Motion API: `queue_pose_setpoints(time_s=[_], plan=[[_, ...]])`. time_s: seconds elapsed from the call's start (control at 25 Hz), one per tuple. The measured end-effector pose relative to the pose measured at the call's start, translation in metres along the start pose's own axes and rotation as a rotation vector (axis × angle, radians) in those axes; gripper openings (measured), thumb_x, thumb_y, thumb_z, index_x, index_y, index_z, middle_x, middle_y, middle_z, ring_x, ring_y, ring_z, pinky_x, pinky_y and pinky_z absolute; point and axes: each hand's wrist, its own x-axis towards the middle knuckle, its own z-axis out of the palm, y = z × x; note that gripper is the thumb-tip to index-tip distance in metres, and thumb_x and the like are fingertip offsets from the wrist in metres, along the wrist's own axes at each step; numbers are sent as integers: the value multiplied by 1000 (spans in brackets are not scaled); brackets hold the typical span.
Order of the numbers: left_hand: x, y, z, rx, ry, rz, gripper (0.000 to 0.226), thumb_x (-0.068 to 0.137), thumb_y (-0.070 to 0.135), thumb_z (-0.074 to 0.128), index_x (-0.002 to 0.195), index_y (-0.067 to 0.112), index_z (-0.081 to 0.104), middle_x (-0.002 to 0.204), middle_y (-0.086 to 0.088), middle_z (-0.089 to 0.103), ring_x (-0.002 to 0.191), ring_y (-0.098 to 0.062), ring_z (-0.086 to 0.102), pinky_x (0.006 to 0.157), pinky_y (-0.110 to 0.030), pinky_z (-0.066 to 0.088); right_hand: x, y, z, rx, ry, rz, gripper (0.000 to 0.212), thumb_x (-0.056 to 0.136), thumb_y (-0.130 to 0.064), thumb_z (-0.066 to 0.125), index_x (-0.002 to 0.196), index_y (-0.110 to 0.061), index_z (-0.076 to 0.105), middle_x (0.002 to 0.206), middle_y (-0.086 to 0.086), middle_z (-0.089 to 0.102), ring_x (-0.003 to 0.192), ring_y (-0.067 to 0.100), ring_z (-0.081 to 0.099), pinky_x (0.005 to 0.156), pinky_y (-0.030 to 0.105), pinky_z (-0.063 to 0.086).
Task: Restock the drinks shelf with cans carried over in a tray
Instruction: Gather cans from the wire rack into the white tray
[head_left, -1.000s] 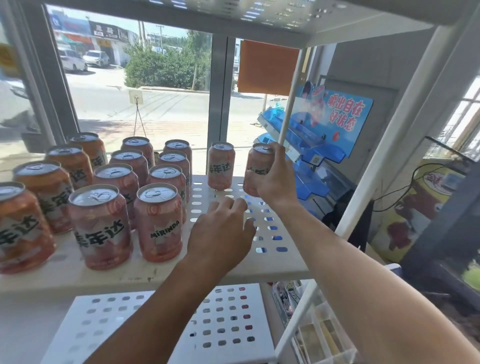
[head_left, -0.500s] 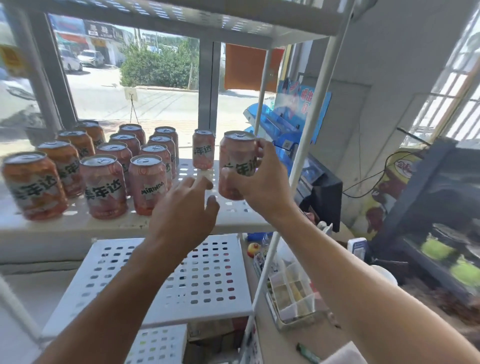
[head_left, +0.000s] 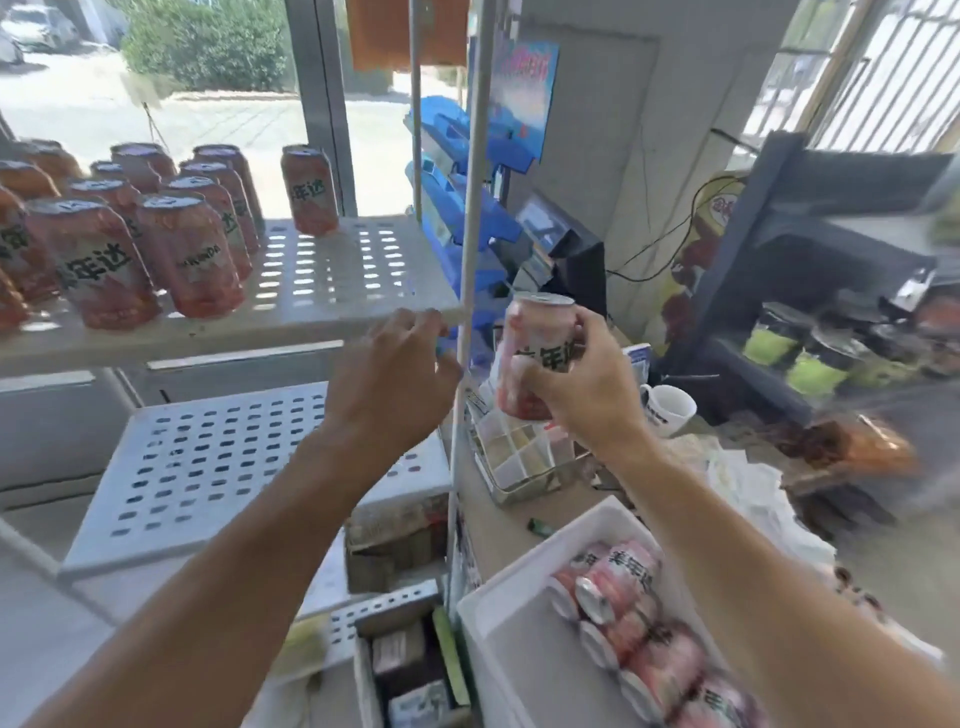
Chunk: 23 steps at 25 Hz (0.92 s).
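From the head camera I see the right hand (head_left: 582, 384) wrapped around a pink can (head_left: 535, 358), fingers and thumb curled about its body. The can is upright, held in the air just right of the white shelf post (head_left: 470, 208) and off the drinks shelf (head_left: 332, 280) altogether, above the clear divided organiser (head_left: 524, 457) on the counter.

The left hand (head_left: 395, 379) holds nothing. It hangs near the front right corner of the drinks shelf with its fingers loosely bent; I cannot tell whether the fingertips touch the shelf edge, as that part of the view is smeared.

On the drinks shelf, a group of cans (head_left: 130, 228) stands in rows at the left. One single can (head_left: 309, 189) stands apart from them toward the back, near the middle. The right half of the perforated shelf surface is bare.

The white tray (head_left: 498, 613) sits at lower right, under the right forearm. Several tray cans (head_left: 623, 613) lie on their sides in it, packed against one another along the right side.

A lower perforated shelf (head_left: 208, 478) sits beneath the drinks shelf. A white mug (head_left: 667, 410) stands on the counter right of the held can, and a blue display rack (head_left: 462, 197) is behind the post.
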Motion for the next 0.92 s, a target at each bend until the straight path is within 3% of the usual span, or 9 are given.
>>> queue_pose_setpoints(time_s=[0.12,0.32,0.52,0.64,0.8,0.92], plan=[[-15,34,29,-35,-80,62,31,96,34,46,121,18,56,119,-5,59,105,-28,57,73,-34,42,-32,51,-30,-20,62,160,52,75,-31,78,120,-23,51,101,-10,61,92,8,60,74,14,46],[-35,80,71,-106,-165,182,26,97,34,44,114,18,56,111,-3,59,96,-23,57,75,-42,52,-84,123,-74,3,195,499,41,81,-17,73,117,-18,52,101,-5,60,85,5,58,54,7,42],[-53,112,109,-135,-273,289,25,95,33,43,109,17,56,107,-2,58,98,-24,58,73,-36,49,-134,196,-86,-117,194,844,44,77,-39,73,108,-11,60,99,5,65,90,22,62,81,32,51],[-65,123,127,-103,-345,313,25,96,35,44,111,19,55,107,0,58,97,-22,57,72,-32,46,-158,223,-78,-115,146,919,39,78,-37,75,105,-13,62,105,9,67,94,26,62,87,34,50],[-80,127,145,-92,-441,322,25,95,33,45,112,18,54,108,-1,57,98,-22,57,72,-37,52,-168,234,-68,-76,121,961,49,77,-36,78,115,-10,62,111,8,65,98,25,62,82,30,47],[-86,122,150,-80,-458,308,27,96,36,45,117,21,54,112,1,58,100,-20,57,73,-38,53,-169,243,-59,-55,123,1019,59,77,-44,76,120,-7,61,116,10,65,100,26,62,90,37,51]])
